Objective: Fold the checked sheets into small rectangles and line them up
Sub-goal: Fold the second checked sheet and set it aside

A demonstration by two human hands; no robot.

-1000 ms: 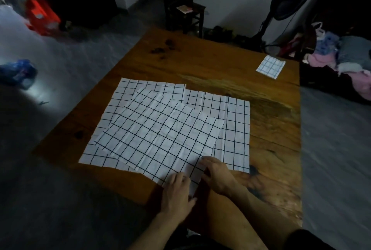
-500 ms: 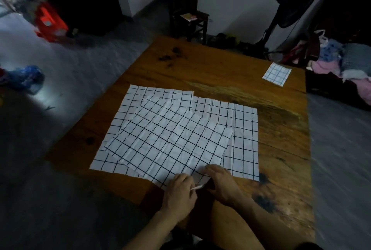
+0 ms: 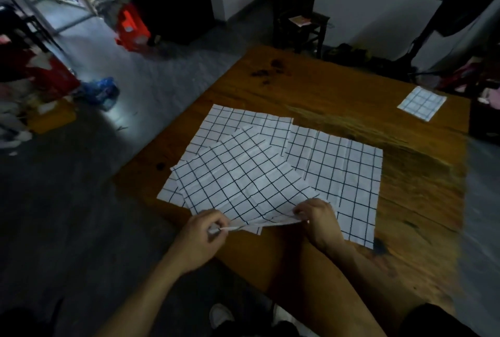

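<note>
Top sheet's (image 3: 243, 182) near edge, newly lifted

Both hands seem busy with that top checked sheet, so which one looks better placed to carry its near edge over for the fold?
Probably both: left hand and right hand each pinch the top sheet along its near edge.

Both forearms are bare to the elbow, and the left hand (image 3: 201, 231) and right hand (image 3: 320, 221) wear no gloves, rings or watch. A white shoe (image 3: 220, 315) shows below.
</note>
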